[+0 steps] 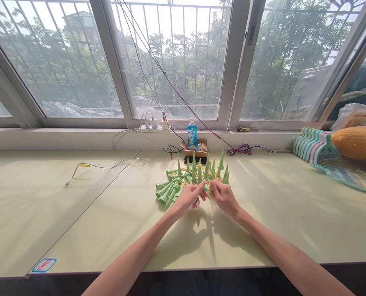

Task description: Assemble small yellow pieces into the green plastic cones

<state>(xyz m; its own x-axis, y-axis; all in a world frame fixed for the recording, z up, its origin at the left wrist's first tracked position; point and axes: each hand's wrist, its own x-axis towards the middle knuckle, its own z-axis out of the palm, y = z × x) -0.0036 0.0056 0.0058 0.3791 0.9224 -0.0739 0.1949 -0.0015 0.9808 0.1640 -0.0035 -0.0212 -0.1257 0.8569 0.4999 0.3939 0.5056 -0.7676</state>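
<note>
Cones [183, 181], green, perhaps twenty, one between left hand [190, 197] and right hand [224, 196].

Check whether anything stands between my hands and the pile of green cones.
Nothing visible does. The left hand and right hand touch the near edge of the green cones. The bottle and cardboard box stand behind the pile, out of the way.

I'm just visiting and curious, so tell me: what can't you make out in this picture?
All from the head view:
What the left hand and right hand pinch beside the green cones, if anything: curled fingers cover it.
Bottle label: too small to read.
Sticker at bottom left: its mark is too small to read.
Orange bundle: cut off by the right edge.
</note>
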